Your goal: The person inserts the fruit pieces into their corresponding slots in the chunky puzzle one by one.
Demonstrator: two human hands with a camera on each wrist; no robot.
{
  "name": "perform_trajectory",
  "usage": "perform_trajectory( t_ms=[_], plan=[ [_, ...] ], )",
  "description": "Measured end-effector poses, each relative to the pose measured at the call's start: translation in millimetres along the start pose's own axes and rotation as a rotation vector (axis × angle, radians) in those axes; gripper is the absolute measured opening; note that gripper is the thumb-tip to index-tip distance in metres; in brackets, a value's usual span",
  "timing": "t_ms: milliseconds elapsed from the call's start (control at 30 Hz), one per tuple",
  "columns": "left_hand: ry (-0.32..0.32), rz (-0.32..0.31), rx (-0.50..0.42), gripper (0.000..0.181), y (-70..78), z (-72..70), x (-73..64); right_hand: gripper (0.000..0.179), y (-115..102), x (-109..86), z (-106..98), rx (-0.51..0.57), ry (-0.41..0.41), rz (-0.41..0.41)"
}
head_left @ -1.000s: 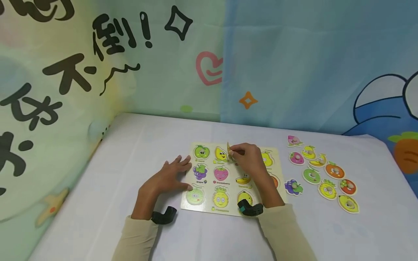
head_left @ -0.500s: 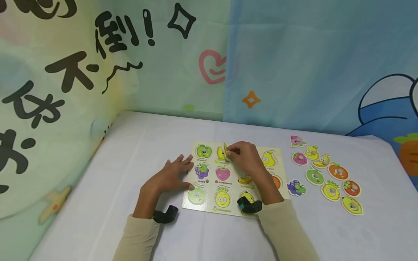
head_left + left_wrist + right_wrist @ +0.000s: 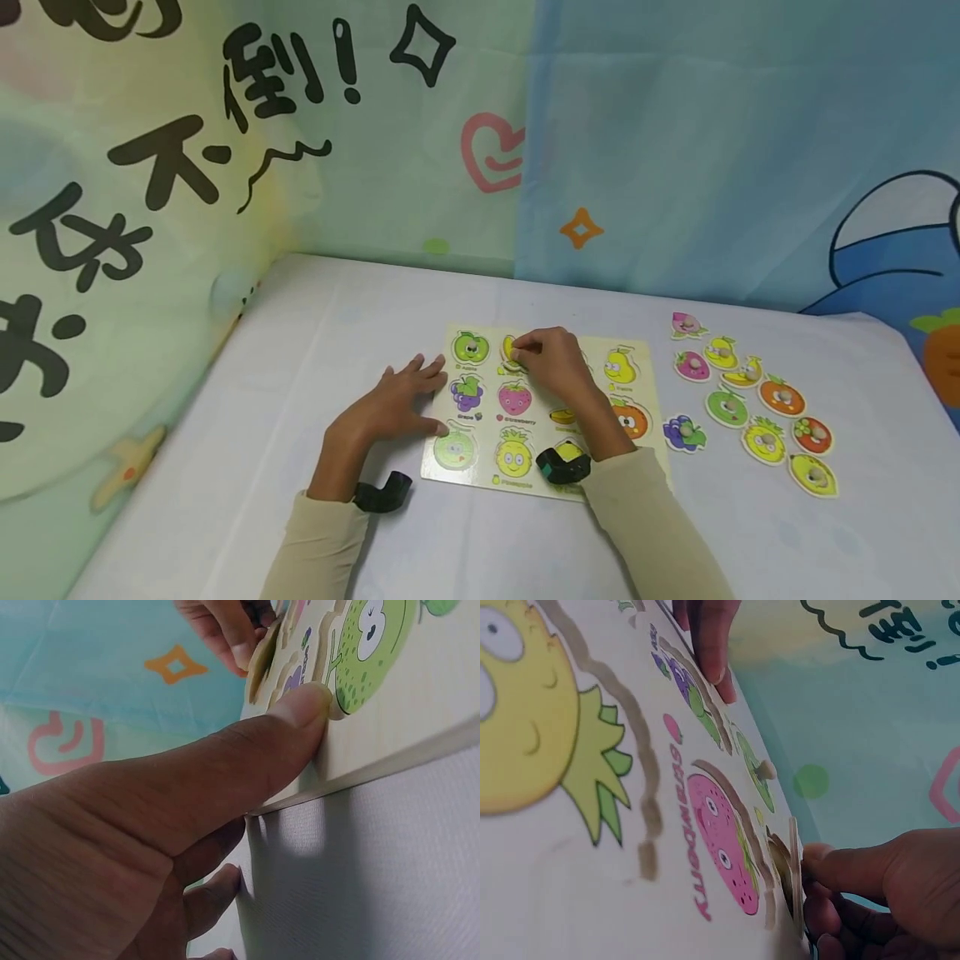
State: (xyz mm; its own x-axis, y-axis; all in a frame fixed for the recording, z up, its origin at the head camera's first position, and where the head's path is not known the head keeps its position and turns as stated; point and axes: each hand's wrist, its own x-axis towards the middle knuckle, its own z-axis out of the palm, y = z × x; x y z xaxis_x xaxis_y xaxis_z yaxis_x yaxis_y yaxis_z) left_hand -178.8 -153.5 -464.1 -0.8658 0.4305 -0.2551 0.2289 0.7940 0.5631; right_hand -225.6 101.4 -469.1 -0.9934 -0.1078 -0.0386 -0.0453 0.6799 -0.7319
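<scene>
A pale wooden fruit puzzle board (image 3: pixel 480 482) lies on the table, with printed fruit recesses. My right hand (image 3: pixel 555 362) pinches a thin fruit-shaped puzzle piece (image 3: pixel 796 877) over the yellow fruit recess in the top row. That piece stands tilted, nearly edge-on in the right wrist view; its face is mostly hidden. My left hand (image 3: pixel 393 404) rests at the board's left edge with fingers spread. In the left wrist view its thumb (image 3: pixel 300 705) presses the board beside the green round fruit picture. A green apple piece (image 3: pixel 471 348) with a knob sits in the top left recess.
Right of the board lie several loose knobbed fruit pieces, among them grapes (image 3: pixel 684 434), a lemon (image 3: pixel 813 475), a pineapple (image 3: pixel 764 440) and a peach (image 3: pixel 687 325). Printed cloth (image 3: pixel 675 167) hangs behind the white table (image 3: pixel 360 292).
My right hand has moved slightly left with the pinched piece, from beside the yellow fruit recess to over it. The left hand stays on the board's edge. The head view has shifted slightly.
</scene>
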Motion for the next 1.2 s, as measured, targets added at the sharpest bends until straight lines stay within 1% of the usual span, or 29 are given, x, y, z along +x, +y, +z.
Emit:
perform_trajectory(
  t_ms=[100, 300, 533, 767, 967, 1100, 1200],
  plan=[
    [-0.004, -0.003, 0.008, 0.082, 2.2, -0.3, 0.8, 0.014, 1.4, 1.3, 2.0, 0.0, 0.01, 0.015],
    [-0.001, -0.011, 0.022, 0.082, 4.7, -1.0, 1.6, 0.012, 0.0, 3.3, 5.0, -0.028, 0.028, 0.01],
    [0.0, 0.006, 0.034, 0.083, 2.4, 0.2, 2.5, 0.011, 0.3, 4.9, 8.1, -0.025, 0.046, 0.021],
    [-0.002, 0.006, 0.033, 0.083, 1.4, 1.2, 2.6, 0.01, 1.4, 4.1, 9.5, -0.007, 0.062, 0.039],
    [0.0, 0.003, 0.031, 0.084, 0.4, 2.6, 3.0, 0.012, 0.6, 1.5, 6.9, -0.005, 0.028, 0.052],
    [0.006, 0.005, 0.035, 0.083, 0.9, 2.8, 2.8, 0.014, 4.7, 1.8, 2.2, 0.013, -0.003, 0.053],
    [0.006, 0.011, 0.03, 0.083, 0.9, 2.7, 2.7, 0.017, 8.7, 2.4, -0.4, 0.034, -0.004, 0.056]
  ],
)
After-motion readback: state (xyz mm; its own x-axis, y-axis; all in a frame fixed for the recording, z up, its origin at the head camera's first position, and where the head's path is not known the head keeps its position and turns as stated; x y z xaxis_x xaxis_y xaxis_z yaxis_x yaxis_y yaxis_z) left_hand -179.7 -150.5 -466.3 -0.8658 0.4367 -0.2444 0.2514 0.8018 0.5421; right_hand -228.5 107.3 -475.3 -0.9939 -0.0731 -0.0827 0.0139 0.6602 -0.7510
